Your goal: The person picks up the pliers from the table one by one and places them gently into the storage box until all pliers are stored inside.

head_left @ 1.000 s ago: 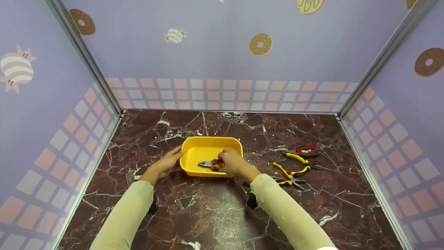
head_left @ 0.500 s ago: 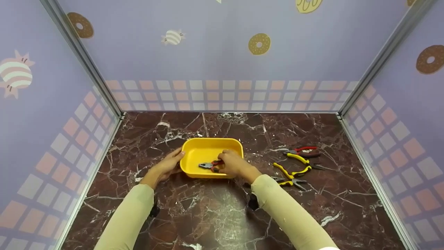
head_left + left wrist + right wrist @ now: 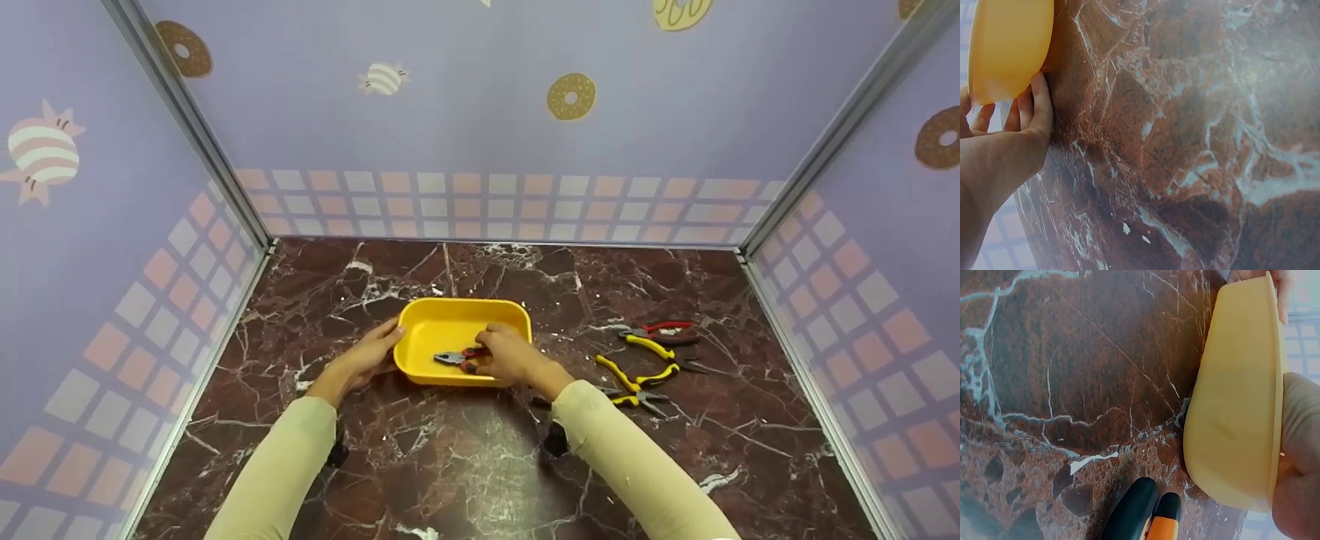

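A yellow plastic tub [image 3: 427,330] stands on the marbled surface in front of the person. The left hand [image 3: 364,358] grips its left end, thumb at the rim; in the left wrist view, fingers [image 3: 1042,101] lie against the outer wall. Reaching over the near right side, the right hand [image 3: 517,360] holds a pair of pliers [image 3: 450,358] by the red-and-black handles inside the tub. The grey jaws point left, close over the tub's floor. In the right wrist view the tub's wall [image 3: 1235,394] hides these pliers and the fingertips.
Right of the tub lie red-handled pliers [image 3: 679,327] and several pliers with yellow-and-black handles [image 3: 656,376], close together and partly overlapping. Black-and-orange handle ends [image 3: 1134,509] show low in the right wrist view. Patterned panels [image 3: 480,135] enclose the back and both sides.
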A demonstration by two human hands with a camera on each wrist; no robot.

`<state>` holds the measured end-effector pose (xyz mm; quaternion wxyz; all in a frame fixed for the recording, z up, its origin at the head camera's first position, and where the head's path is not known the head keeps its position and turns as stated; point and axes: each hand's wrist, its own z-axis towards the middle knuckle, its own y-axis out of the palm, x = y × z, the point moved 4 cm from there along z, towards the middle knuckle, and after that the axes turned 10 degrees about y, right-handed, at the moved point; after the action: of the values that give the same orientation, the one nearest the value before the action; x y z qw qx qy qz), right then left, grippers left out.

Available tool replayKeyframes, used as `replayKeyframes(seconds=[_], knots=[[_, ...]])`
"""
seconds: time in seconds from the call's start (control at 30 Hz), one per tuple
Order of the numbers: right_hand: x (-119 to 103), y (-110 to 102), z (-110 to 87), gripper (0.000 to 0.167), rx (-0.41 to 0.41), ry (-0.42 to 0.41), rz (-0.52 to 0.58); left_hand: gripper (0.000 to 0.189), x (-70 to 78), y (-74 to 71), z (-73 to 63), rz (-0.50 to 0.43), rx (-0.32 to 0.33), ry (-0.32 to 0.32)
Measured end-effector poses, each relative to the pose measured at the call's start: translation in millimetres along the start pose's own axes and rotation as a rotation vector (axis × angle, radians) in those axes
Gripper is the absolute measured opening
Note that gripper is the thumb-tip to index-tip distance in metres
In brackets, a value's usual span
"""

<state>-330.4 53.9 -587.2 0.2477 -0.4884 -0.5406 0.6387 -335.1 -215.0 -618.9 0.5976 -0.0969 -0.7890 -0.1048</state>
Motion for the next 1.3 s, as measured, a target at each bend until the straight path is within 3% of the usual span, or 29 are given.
replayKeyframes(seconds=[0.37, 0.67, 0.93, 1.3], knots=[[0.4, -4.8, -9.0, 0.041, 0.146, -0.149, 0.091, 0.063, -0.7, -0.5, 0.6, -0.009, -0.007, 0.003], [10.5, -31.9, -22.4, 0.054, 0.033, -0.150, 0.014, 0.064, 0.2, -1.1, -0.7, -0.006, 0.014, -0.004], [36.8, -69.2, -45.7, 0.054, 0.073, -0.206, -0.089, 0.066, -0.8, -1.3, -0.2, -0.001, 0.010, -0.023], [65.8, -99.1, -61.4, 0.053, 0.137, -0.218, -0.080, 0.064, 1.3, -1.1, -0.2, -0.012, -0.015, -0.024]])
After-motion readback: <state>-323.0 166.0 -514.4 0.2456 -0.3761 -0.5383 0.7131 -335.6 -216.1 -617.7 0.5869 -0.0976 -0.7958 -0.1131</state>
